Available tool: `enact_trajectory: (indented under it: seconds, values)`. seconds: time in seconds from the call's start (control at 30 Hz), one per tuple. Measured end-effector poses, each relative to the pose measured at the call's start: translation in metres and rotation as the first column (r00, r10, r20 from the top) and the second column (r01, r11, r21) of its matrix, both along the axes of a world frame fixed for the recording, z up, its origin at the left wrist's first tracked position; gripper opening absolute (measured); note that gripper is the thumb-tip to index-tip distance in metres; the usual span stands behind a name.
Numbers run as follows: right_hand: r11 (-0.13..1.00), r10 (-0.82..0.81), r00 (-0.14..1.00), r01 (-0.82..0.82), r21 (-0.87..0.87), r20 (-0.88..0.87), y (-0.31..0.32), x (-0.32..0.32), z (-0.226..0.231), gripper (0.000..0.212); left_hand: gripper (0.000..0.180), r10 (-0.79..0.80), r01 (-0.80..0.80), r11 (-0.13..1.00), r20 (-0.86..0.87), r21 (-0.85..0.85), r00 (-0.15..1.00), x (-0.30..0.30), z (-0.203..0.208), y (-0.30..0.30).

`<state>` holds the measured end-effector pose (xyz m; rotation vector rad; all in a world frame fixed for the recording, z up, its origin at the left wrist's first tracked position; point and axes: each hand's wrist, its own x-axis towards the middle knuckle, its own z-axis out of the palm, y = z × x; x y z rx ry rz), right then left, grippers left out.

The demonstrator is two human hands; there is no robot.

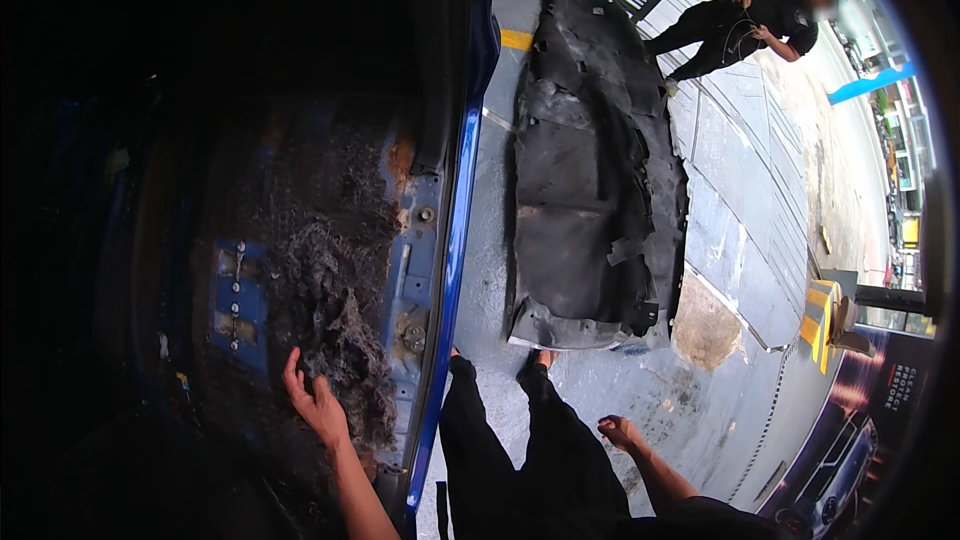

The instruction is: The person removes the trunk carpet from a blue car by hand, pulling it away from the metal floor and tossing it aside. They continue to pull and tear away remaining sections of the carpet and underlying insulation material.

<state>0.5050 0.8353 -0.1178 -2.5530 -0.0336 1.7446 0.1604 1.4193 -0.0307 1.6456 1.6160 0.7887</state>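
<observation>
- Fibrous padding [350, 340]: grey-brown, shredded, lying on the dark vehicle floor. Its long axis runs roughly lengthwise away from the wearer, alongside the blue body edge. A blue metal patch [238, 295] with bolts sits just to its left.
- Left hand [322, 410]: the nearer of the two, at the padding's lower left margin. From the fingertips, the bulk of the padding lies ahead and to the right. Fingers spread, index finger extended forward, thumb apart; nothing seen in the grasp. Contact with the padding cannot be confirmed. The forearm enters from the lower edge, angled forward and left.
- Blue body edge [465, 190]: runs between padding and outer floor, separating the two hands.
- Black mat [565, 175]: large, torn along its right side, laid on the grey floor ahead of the wearer's feet.
- Right hand [620, 431]: well apart from the padding, above the outer floor. Fingers loosely curled; whether they pinch anything cannot be told. The forearm slants forward and left.
- Co-worker [775, 5]: standing beyond the mat, thin cable in hand.
</observation>
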Motion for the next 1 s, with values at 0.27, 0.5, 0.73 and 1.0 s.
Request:
enact_trajectory:
  seconds: [0.27,0.5,0.73,1.0]
  values:
    - [0.916,-0.134,0.98,0.178,0.36,-0.144,0.041,0.066,-0.007,0.047,0.03,-0.143,0.129,0.896,0.0,-0.425,0.99,0.128,-0.022,-0.172]
    - [0.917,-0.178,0.982,0.188,0.353,-0.059,-0.034,0.142,-0.015,0.044,0.024,-0.294,0.307,0.778,0.115,-0.547,0.949,0.212,-0.063,-0.298]
    - [0.96,-0.192,0.981,0.19,0.204,-0.009,-0.166,0.167,-0.056,0.031,0.044,-0.316,0.36,0.743,0.178,-0.565,0.932,0.231,-0.057,-0.31]
    - [0.971,-0.165,0.986,0.161,0.18,0.007,-0.11,0.152,-0.042,0.05,0.041,-0.339,0.353,0.661,0.157,-0.662,0.928,0.227,-0.079,-0.297]
